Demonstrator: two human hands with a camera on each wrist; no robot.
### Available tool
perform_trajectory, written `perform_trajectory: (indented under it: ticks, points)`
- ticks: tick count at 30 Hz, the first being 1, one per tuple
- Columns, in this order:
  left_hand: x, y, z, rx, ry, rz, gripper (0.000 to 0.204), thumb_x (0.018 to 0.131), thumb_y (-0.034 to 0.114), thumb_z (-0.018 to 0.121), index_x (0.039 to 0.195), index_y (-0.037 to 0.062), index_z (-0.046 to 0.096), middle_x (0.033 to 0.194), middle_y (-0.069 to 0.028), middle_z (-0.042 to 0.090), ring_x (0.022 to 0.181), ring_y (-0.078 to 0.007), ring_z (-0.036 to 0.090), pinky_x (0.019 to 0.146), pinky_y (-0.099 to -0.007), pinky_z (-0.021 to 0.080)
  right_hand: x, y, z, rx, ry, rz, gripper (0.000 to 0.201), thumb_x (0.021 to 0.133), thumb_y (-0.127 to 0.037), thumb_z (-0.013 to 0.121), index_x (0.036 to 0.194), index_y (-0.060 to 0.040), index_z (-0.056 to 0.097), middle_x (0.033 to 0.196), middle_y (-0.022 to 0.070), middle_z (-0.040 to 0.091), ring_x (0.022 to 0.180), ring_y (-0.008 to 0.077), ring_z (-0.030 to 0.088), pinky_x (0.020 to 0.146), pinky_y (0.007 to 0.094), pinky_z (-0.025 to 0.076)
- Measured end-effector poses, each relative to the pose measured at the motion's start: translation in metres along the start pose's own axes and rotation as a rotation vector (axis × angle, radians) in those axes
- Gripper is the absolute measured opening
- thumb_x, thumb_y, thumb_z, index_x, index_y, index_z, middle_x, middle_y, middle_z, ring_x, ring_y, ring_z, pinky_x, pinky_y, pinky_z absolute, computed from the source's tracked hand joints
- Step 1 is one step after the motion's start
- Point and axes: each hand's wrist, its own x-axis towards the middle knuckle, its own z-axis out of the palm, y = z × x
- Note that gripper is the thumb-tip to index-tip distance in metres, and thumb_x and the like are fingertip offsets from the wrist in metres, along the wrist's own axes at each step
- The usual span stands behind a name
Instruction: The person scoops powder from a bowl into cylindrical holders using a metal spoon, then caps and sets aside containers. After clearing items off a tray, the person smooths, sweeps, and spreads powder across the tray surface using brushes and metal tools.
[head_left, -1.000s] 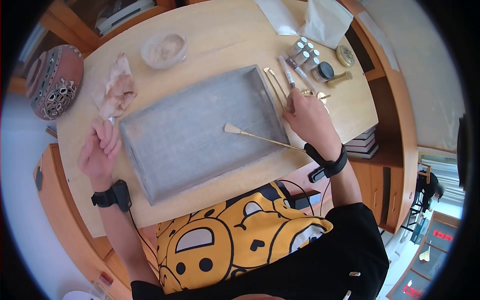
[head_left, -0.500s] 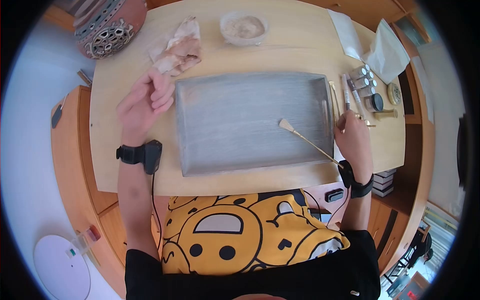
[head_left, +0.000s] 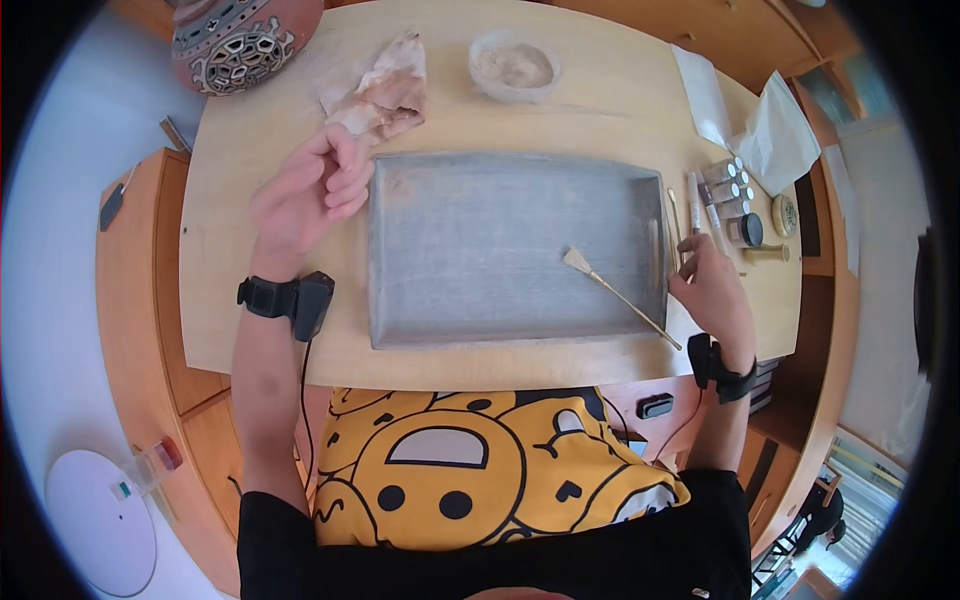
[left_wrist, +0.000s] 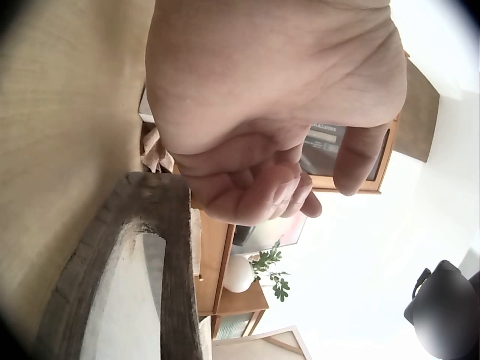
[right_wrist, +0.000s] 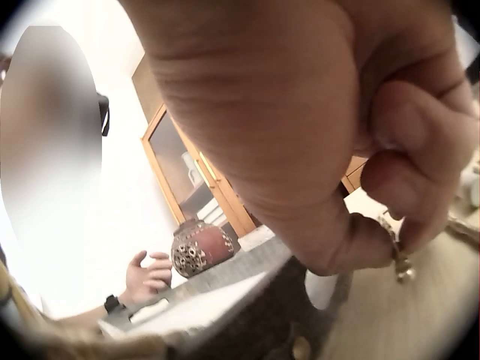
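Note:
Beside the right end of the grey wooden tray [head_left: 500, 250], my right hand [head_left: 718, 290] pinches a slim gold tool [right_wrist: 405, 268] between thumb and fingertip, close over the table; the hand hides most of the tool. Several gold implements lie around those fingers. A brush [head_left: 622, 298] with a pale fan-shaped tip and long gold handle lies across the tray's right front, its handle end past the rim. My left hand [head_left: 310, 190] is held by the tray's back left corner, empty, with its fingers loosely bent.
A stained cloth [head_left: 385, 95] and a clear bowl of pale powder [head_left: 513, 68] stand at the back. A patterned clay pot [head_left: 245, 45] is at the far left. To the right are small capped jars [head_left: 735, 175], a black-lidded jar [head_left: 745, 230], pens [head_left: 712, 215] and a white bag [head_left: 778, 130].
The head view has turned, moving the tray rightward in the picture. My right hand has shifted from the pens toward the gold tools by the tray. The left hand stays beside the tray's left end.

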Motion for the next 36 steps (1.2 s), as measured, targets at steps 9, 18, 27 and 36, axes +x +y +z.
perform_trajectory:
  ticks: [9,18,27,36]
  points:
    - [0.002,0.002,-0.001,0.01,0.003,-0.002,0.031,0.088,0.031,0.061,0.093,0.0035,0.047,0.076,0.0007,0.038,0.064,-0.0077,0.036,0.051,-0.0211,0.031,0.014,0.057,-0.021,0.988,-0.369,0.326,0.009,0.082,-0.01,0.051,0.087,-0.0036,0.054,0.072,0.0009,0.048,0.053,0.0087,0.043,0.041,0.023,0.037]
    - [0.002,-0.003,-0.001,0.007,0.024,-0.002,0.031,0.088,0.03,0.061,0.095,0.0031,0.048,0.076,0.0006,0.039,0.063,-0.0069,0.037,0.052,-0.0207,0.032,0.01,0.004,-0.036,0.898,-0.108,0.196,0.014,0.09,-0.015,0.046,0.088,-0.0036,0.053,0.072,0.0003,0.048,0.058,0.0099,0.043,0.052,0.0247,0.04]
    - [0.002,-0.007,0.002,0.017,0.026,-0.001,0.025,0.09,0.026,0.057,0.097,0.0029,0.048,0.077,0.0019,0.039,0.063,-0.0057,0.036,0.052,-0.0198,0.032,0.061,-0.079,-0.032,0.21,0.134,-0.232,0.024,0.097,-0.017,0.045,0.09,0.0014,0.06,0.062,0.0143,0.053,0.055,0.0256,0.054,0.056,0.0348,0.039]
    - [0.002,-0.008,0.0,0.0,0.038,-0.025,0.028,0.087,0.028,0.06,0.094,0.0044,0.046,0.076,0.0019,0.037,0.063,-0.006,0.035,0.049,-0.019,0.029,0.111,-0.134,-0.007,-0.273,0.302,-0.48,0.019,0.097,-0.018,0.054,0.09,-0.0012,0.059,0.072,0.0218,0.063,0.071,0.0403,0.064,0.064,0.0496,0.05]
